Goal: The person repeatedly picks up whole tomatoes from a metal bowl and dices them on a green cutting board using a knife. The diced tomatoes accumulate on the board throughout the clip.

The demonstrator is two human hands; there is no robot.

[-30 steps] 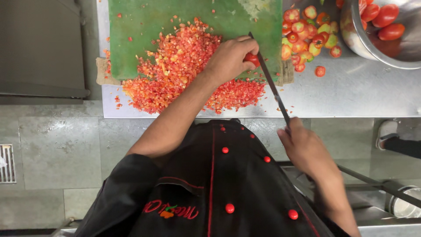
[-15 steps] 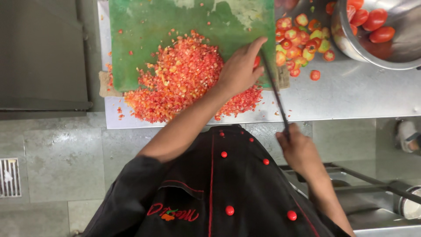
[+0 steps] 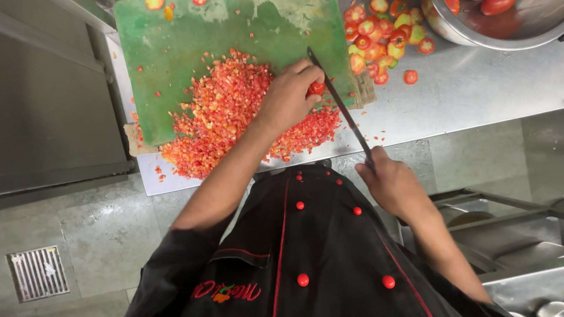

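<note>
Black chef jacket (image 3: 311,246), red buttons (image 3: 302,280)

a steel surface (image 3: 464,100) runs across the top, dull and evenly lit. below it lies a floor (image 3: 94,229) of large grey tiles, with a small slatted drain (image 3: 38,273) at 8 o'clock. a grey cabinet (image 3: 53,111) fills the 10 o'clock side. at 4 o'clock stands a steel rack (image 3: 505,235) of thin bars.

Chopped pile (image 3: 235,117) on my cutting board (image 3: 176,47); whole tomatoes (image 3: 382,41) right of it, bowl (image 3: 499,29) beyond.
</note>
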